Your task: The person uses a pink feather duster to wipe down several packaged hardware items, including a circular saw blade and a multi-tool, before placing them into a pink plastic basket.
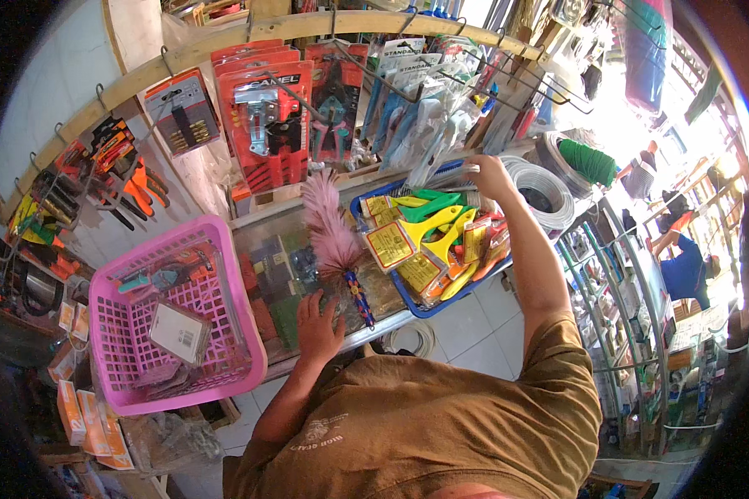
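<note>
My right hand reaches over the far right part of a blue plastic basket; its fingertips are by the basket's far rim, and what they touch is unclear. Paint brushes with yellow and green handles, some with yellow labels, fill that basket. My left hand rests near the front edge of the glass-topped counter, fingers apart and holding nothing. Between my hands lies a pink feather duster with a patterned handle. A pink plastic basket at the left holds carded packages and packaged pruning shears.
Packaged tools hang on metal hooks from a wooden rail beyond the counter. Coils of grey tubing and green cord sit at the right. Orange boxes stand at lower left. A person in blue is far right.
</note>
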Demonstrator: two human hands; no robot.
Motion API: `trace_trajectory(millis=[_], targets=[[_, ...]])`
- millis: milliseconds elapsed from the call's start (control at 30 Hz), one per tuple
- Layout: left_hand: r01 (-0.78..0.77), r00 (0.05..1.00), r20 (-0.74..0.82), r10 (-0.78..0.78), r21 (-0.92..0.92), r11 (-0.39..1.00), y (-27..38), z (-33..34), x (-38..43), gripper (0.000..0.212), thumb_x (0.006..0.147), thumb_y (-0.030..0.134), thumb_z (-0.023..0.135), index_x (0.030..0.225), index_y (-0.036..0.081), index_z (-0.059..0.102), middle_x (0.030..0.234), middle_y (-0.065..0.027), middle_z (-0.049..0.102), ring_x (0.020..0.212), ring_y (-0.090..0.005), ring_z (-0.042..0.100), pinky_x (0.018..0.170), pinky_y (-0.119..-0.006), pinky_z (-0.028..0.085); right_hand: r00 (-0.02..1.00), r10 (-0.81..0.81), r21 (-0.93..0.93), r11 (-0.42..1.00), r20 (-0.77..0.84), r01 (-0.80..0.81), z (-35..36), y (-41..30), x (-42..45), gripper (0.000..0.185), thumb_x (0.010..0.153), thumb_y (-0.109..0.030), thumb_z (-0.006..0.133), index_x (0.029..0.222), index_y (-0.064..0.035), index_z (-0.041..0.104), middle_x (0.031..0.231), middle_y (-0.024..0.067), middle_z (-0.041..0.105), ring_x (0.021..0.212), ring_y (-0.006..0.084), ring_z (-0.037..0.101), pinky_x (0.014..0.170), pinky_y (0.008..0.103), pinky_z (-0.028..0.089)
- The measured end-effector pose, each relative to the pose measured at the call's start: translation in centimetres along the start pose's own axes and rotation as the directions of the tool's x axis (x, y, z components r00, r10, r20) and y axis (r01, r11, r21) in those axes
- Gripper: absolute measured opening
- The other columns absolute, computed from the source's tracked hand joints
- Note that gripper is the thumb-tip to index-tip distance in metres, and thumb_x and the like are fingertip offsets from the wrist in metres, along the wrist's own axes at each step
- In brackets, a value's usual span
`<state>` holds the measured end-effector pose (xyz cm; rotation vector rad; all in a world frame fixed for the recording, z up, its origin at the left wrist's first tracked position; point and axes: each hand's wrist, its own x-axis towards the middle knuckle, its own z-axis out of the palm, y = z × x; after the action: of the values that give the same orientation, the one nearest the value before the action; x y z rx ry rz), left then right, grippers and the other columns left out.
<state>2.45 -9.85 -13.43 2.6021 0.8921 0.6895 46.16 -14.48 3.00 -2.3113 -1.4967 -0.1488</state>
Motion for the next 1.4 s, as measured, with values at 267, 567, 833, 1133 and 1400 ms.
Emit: trace_trajectory(millis=[267,567,833,1133,1400], targets=[[-0.002,1.0,-0.001,0.002,0.004,1.0,0.0,-0.3,-0.1,0.041,0.076,0.022,0.059,0.114,0.008,0.054,0.121,-0.0171,0.042,0.117,-0.0358,0.035,0.101,-0.047,0.026,0.997,0.076,0.022,0.997,0.013,-0.076,-2.6,-1.0,-1.7,0.026,0.071,-0.012,0.067,0.095,-0.0053,0.066,0.091,0.019,0.063,0.089,0.0345,0.06,0.079,0.0408,0.046],[-0.003,1.0,-0.001,0.003,-0.009,1.0,-0.4,0.5,-0.1,0.039,0.075,0.022,0.061,0.111,0.008,0.055,0.121,-0.0172,0.043,0.116,-0.0368,0.036,0.099,-0.048,0.028,0.961,0.016,0.06,0.998,0.275,-0.034,-5.5,-1.2,-3.8,0.038,0.072,-0.016,0.056,0.108,-0.0034,0.061,0.084,0.0216,0.064,0.079,0.0337,0.063,0.076,0.0382,0.049],[-0.001,1.0,-0.015,0.001,0.003,1.0,-0.1,0.0,0.1,0.039,0.075,0.02,0.061,0.111,0.008,0.055,0.121,-0.0179,0.043,0.115,-0.037,0.036,0.099,-0.048,0.028,0.914,0.073,0.011,0.996,0.398,-0.084,-7.1,-2.3,-3.4,0.031,0.081,-0.015,0.054,0.11,-0.0045,0.06,0.094,0.0211,0.063,0.088,0.0329,0.061,0.08,0.0373,0.047],[0.015,1.0,0.01,-0.015,-0.015,1.0,-0.2,0.1,0.1,0.039,0.075,0.021,0.061,0.111,0.008,0.054,0.122,-0.0178,0.042,0.116,-0.0369,0.035,0.099,-0.047,0.028,0.936,0.148,0.132,0.971,0.318,-0.199,-8.3,-0.7,-1.3,0.017,0.078,-0.014,0.061,0.091,-0.0032,0.066,0.084,0.016,0.065,0.08,0.0292,0.061,0.075,0.0369,0.047],[0.023,1.0,0.003,-0.022,-0.021,1.0,0.0,-0.2,0.3,0.04,0.075,0.021,0.06,0.111,0.007,0.055,0.122,-0.0182,0.042,0.117,-0.0372,0.035,0.099,-0.049,0.027,0.989,0.142,0.065,0.988,-0.043,-0.139,-7.9,-0.6,-3.5,0.02,0.076,-0.013,0.063,0.092,-0.0011,0.063,0.088,0.0158,0.064,0.083,0.0308,0.061,0.075,0.0374,0.047]])
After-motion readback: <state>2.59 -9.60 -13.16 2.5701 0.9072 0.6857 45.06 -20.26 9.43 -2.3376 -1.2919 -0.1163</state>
